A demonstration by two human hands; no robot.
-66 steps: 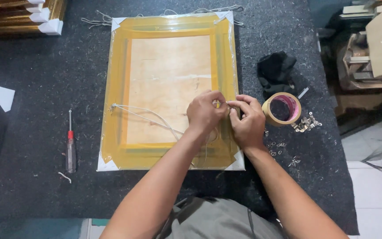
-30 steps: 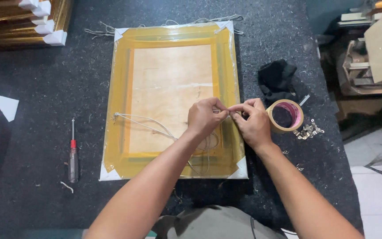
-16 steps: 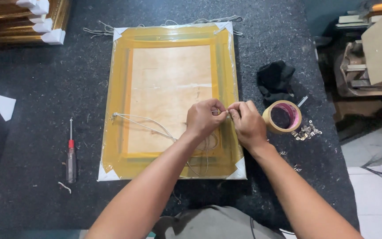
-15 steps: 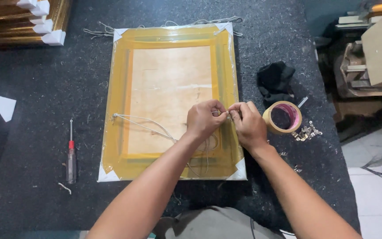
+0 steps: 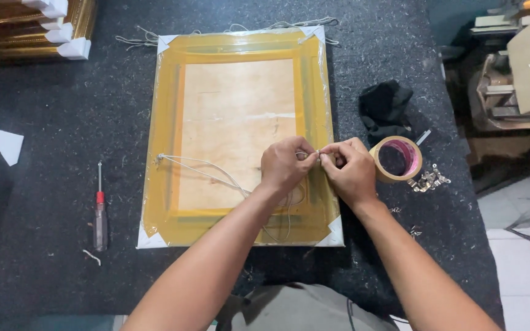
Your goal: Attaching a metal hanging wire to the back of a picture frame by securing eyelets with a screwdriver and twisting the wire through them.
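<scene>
Dark speckled worktable [image 5: 50,141], picture frame [image 5: 240,135] lying face-down at its centre, wrapped in yellow film, white corner guards, long axis running away from the person. Hanging cord [image 5: 197,168] is fixed at the frame's left rail and runs rightward across the backing board to the hands at the right rail. Left hand [image 5: 284,165] and right hand [image 5: 351,171] touching, fingertips of both pinched on the cord's end. Tape roll [image 5: 397,159] just right of right hand, small metal hangers [image 5: 427,181] beside it, black cloth [image 5: 384,110] beyond. Red-handled screwdriver [image 5: 99,211] left of frame, pointing away.
</scene>
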